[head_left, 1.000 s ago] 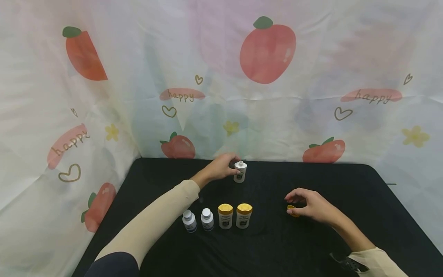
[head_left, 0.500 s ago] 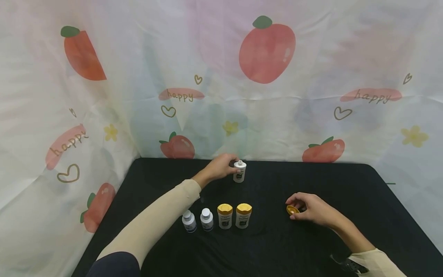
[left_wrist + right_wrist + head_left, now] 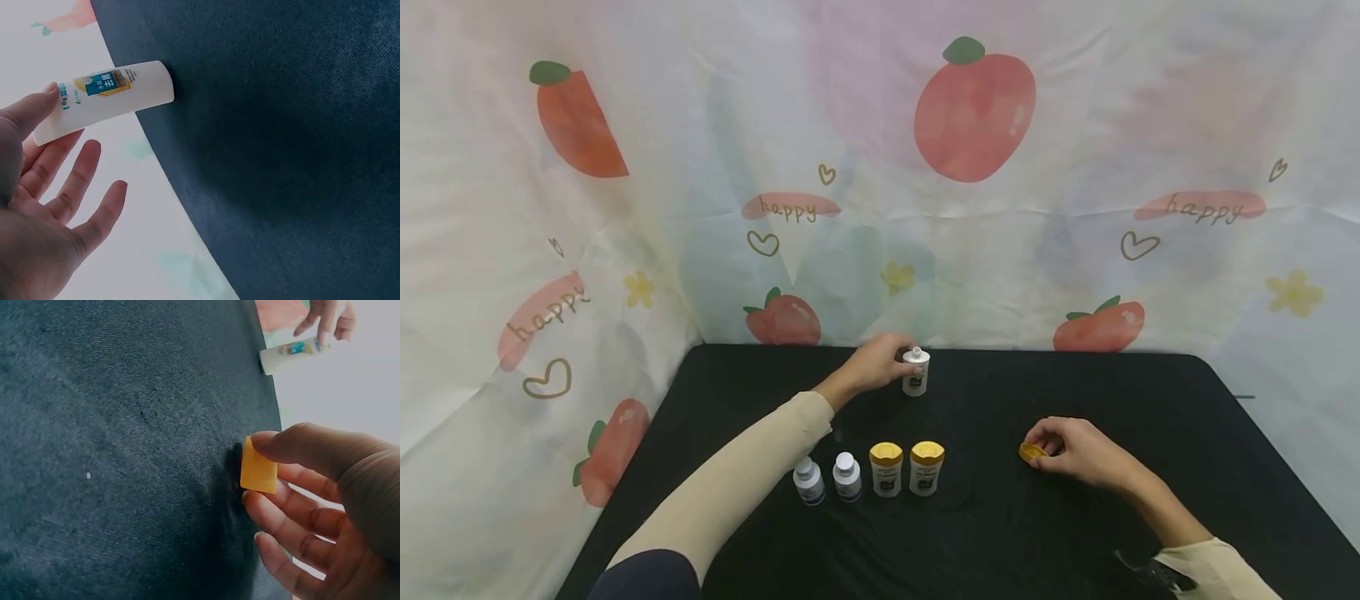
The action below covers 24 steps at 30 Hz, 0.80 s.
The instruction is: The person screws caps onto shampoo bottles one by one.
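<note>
My left hand (image 3: 877,362) grips a white shampoo bottle (image 3: 915,382) by its upper part, near the table's back edge. The bottle stands upright with its narrow neck bare. In the left wrist view, the thumb lies over the front of the bottle (image 3: 153,84) beside its blue and yellow label, and the other fingers spread behind and below. On the right, a yellow bottle cap (image 3: 1030,451) is pinched between the thumb and fingers of my right hand (image 3: 1078,450). The right wrist view shows the cap (image 3: 259,469) edge-on, close over the black cloth.
Two white bottles with yellow caps (image 3: 886,471) (image 3: 927,471) stand in a row at the front middle. Left of them are two smaller white-capped bottles (image 3: 847,479) (image 3: 808,483), near my left sleeve (image 3: 737,479). A printed curtain (image 3: 865,167) hangs behind the black table (image 3: 985,542).
My right hand has dropped slightly and turned the yellow cap, so more of it shows past the thumb. The left hand and its bottle have hardly moved.
</note>
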Motion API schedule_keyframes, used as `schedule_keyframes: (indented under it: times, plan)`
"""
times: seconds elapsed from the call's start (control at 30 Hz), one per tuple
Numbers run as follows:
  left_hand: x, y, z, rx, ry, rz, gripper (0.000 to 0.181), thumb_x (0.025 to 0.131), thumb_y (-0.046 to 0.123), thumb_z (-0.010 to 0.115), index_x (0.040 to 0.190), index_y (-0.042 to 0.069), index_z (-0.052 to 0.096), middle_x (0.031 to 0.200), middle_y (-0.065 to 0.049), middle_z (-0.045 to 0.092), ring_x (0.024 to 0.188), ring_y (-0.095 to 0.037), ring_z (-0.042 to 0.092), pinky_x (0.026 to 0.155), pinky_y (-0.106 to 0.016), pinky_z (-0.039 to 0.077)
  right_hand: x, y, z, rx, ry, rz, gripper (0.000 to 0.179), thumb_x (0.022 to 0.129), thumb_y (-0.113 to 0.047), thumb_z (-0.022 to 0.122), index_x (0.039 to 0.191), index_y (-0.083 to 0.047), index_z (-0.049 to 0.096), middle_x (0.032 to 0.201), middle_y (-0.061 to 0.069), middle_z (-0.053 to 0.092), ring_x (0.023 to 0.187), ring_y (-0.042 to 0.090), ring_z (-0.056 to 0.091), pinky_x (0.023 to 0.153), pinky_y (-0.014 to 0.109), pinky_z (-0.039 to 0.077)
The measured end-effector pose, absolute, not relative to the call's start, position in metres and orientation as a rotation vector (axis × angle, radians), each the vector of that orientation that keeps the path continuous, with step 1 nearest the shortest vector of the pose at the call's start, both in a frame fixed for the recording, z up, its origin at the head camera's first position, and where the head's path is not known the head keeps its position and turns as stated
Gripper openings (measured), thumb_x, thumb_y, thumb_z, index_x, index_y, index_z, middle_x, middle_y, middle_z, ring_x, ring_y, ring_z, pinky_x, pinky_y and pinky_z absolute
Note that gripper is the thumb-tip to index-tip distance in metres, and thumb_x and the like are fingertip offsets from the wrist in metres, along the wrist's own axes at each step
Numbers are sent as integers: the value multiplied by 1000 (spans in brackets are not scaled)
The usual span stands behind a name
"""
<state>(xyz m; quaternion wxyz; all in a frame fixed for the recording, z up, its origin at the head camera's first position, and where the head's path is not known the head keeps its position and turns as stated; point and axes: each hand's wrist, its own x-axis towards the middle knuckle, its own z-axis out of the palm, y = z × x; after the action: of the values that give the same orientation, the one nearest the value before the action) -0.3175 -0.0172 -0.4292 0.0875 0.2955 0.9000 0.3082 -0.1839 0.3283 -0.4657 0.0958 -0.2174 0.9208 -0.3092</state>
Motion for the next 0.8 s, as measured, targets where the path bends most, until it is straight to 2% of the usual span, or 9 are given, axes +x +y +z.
schedule_keyframes:
  times: [0.27, 0.4, 0.63, 0.8]
  plan:
    - [-309, -27, -417, 855, 2660, 1016, 18, 98, 24, 71, 109, 10, 67, 101, -1, 66, 88, -15, 60, 77, -31, 50, -186, 325, -459, -657, 2733, -1021, 21, 91, -13, 75, 110, -8, 68, 101, 3, 68, 82, 5, 63, 68, 24, 54]
    - [-306, -35, -412, 862, 2662, 1059, 16, 98, 24, 71, 106, 12, 67, 99, -1, 66, 87, -15, 59, 75, -31, 49, -187, 322, -456, -655, 2734, -1068, 21, 92, -16, 76, 112, -12, 68, 103, 2, 68, 85, 6, 65, 69, 25, 55]
    - [-302, -49, -405, 836, 2653, 1183, 19, 98, 24, 70, 112, 11, 68, 106, -2, 69, 97, -16, 64, 82, -34, 54, -190, 310, -444, -630, 2740, -1175, 24, 95, -25, 74, 116, -15, 70, 106, 1, 71, 88, 7, 68, 71, 26, 57]
    - [-299, -57, -397, 835, 2659, 1248, 19, 98, 27, 70, 110, 12, 69, 107, -2, 70, 105, -19, 65, 85, -37, 54, -192, 300, -436, -616, 2751, -1276, 27, 93, -24, 76, 116, -12, 70, 104, 3, 73, 87, 9, 70, 72, 25, 58]
